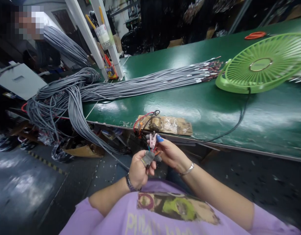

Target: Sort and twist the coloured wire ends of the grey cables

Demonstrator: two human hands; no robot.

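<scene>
My left hand (138,169) is closed round the end of a grey cable (148,158), and thin coloured wires stick up out of that end. My right hand (170,152) pinches a small pink clip-like tool (152,140) at those wire tips, a blue-painted nail showing. Both hands are held just in front of the green table's (189,104) near edge, below a worn wooden block (170,124) with red and black wires (140,124) attached to it.
A long bundle of grey cables (150,81) lies across the table and spills off its left end in a heap (64,101). A green fan (263,63) lies at the right, its cord (238,122) trailing forward. Another person sits at far left. White posts (91,39) stand behind.
</scene>
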